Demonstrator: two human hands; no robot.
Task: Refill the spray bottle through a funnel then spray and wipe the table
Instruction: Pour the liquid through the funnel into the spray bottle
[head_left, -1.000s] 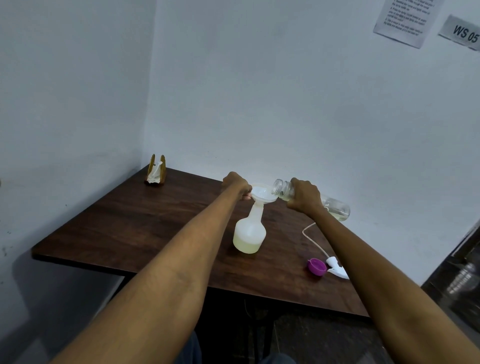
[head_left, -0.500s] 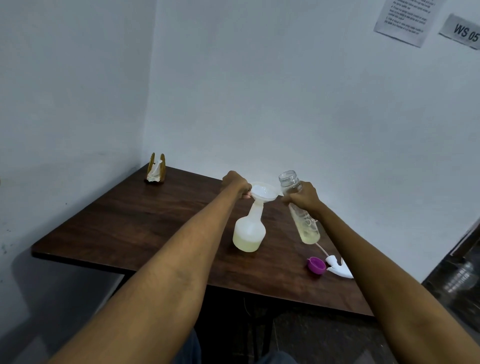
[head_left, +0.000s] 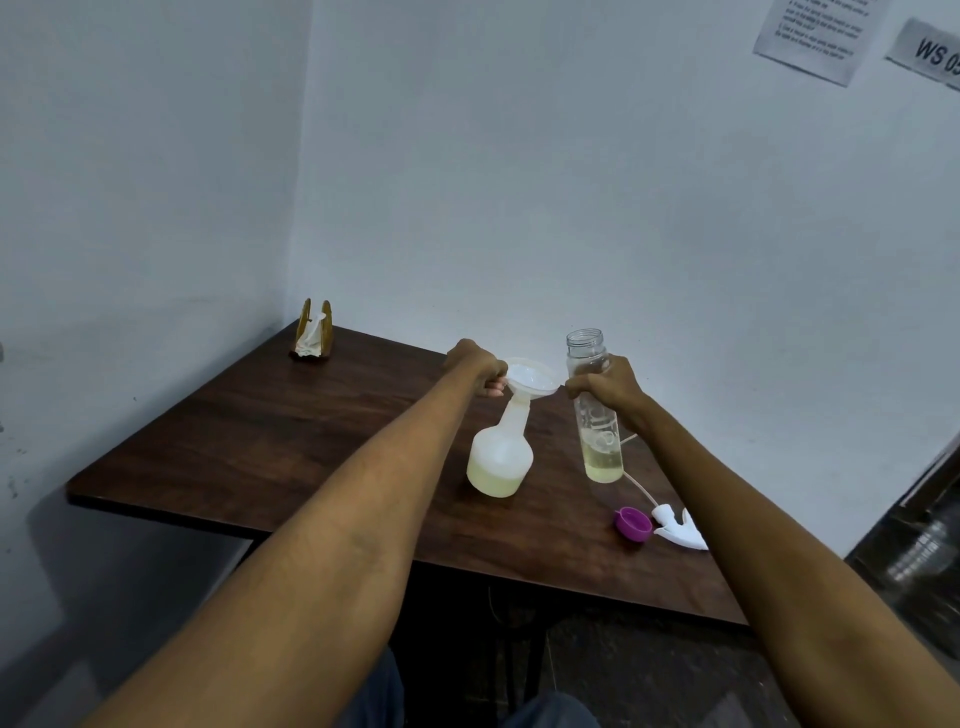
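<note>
A white spray bottle, open at the neck and holding a little yellowish liquid, stands on the dark wooden table. A white funnel sits in its neck, and my left hand pinches the funnel's left rim. To the right, my right hand grips a clear bottle upright, its base at or just above the table, with some yellowish liquid at the bottom and no cap. The white spray head with its tube lies near the right edge beside a purple cap.
A wooden holder with white napkins stands in the far left corner. White walls close in the table at the back and left. Papers hang on the wall at upper right. The table's front edge runs close to my knees.
My right hand has swung the clear bottle from tilted over the funnel back to upright and lowered it to the right of the spray bottle. My left hand has stayed on the funnel.
</note>
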